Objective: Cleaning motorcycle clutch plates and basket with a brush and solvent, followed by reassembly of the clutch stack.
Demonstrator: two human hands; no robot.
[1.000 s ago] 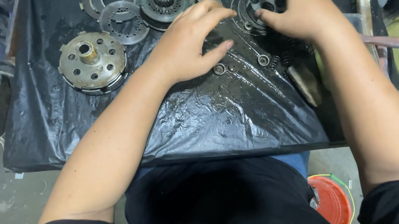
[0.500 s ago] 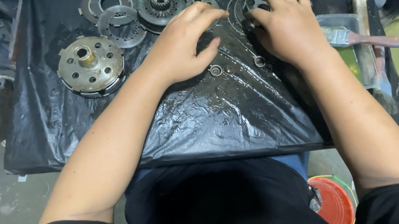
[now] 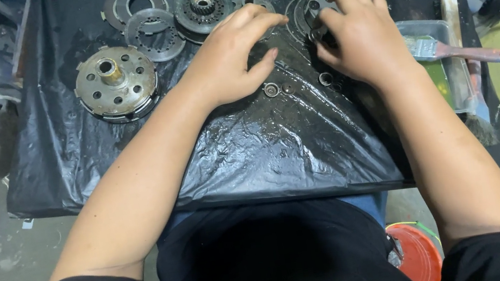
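Steel rings, dark, flat, oily, stacked (image 3: pixel 304 15) at the far right of the black plastic sheet (image 3: pixel 252 153): stiff, likely heavy for their size, slick with grease. Your right hand (image 3: pixel 361 32) covers them, fingers curled down over the stack; what they pinch I cannot tell. Grip by the outer rim, not the faces. Your left hand (image 3: pixel 235 56) lies flat, fingers spread, on the sheet beside them. Small round bearing (image 3: pixel 271 90) sits near the thumb.

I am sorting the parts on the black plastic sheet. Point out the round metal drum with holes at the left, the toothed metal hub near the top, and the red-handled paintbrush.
round metal drum with holes (image 3: pixel 116 85), head view, on its perforated face.
toothed metal hub (image 3: pixel 202 4), head view, on its central gear.
red-handled paintbrush (image 3: pixel 473 53), head view, on its handle.
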